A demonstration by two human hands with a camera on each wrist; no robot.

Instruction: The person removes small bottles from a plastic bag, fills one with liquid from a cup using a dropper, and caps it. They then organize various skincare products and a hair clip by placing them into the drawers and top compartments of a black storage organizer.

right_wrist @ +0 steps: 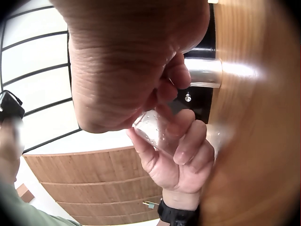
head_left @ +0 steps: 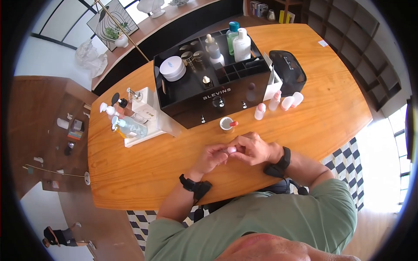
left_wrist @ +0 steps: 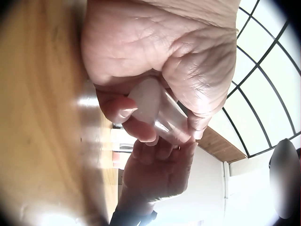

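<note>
Both hands hold one small container (head_left: 231,150), with a pinkish-white end and a clear cylindrical body, close over the table near its front edge. My left hand (head_left: 209,159) curls its fingers and thumb round it; in the left wrist view the white rounded end (left_wrist: 145,101) faces the palm. From the other side my right hand (head_left: 252,148) pinches it, partly hiding it. Droplets dot the clear wall (right_wrist: 154,129) in the right wrist view. Just beyond the hands stands a small white cup (head_left: 225,126) with a red-ended piece (head_left: 234,124) leaning on its rim.
A black organizer (head_left: 187,104) with bottles and jars on top stands behind the cup. Small pink-topped bottles (head_left: 260,112) and pinkish-white pieces (head_left: 287,103) stand to the right, before a black pouch (head_left: 287,71). Pump bottles (head_left: 130,126) stand on a white tray (head_left: 146,138) at left.
</note>
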